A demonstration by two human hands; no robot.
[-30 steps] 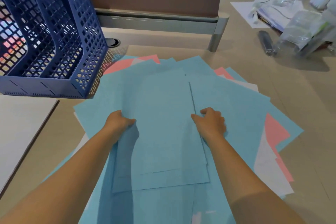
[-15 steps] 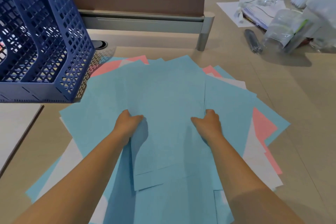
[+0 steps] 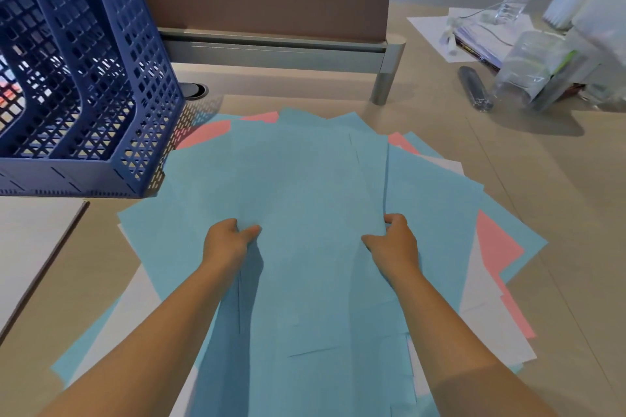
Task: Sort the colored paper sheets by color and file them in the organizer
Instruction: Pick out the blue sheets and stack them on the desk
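Beige laminate tabletop (image 3: 508,179) is carrying a fanned pile of blue, pink and white sheets. Left hand (image 3: 227,244) and right hand (image 3: 394,244) are pinching the blue stack (image 3: 315,213) at its side edges, fingers curled under and hidden. Blue mesh organizer (image 3: 84,95), cropped at left, is standing just beside the pile; blurred bottles (image 3: 521,71) are sitting far right.

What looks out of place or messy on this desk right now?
The paper pile is fanned out askew, with pink sheets and white sheets poking out crookedly under the blue ones. Both hands, left and right, grip a blue stack. The organizer stands upright. No spill or damage shows.
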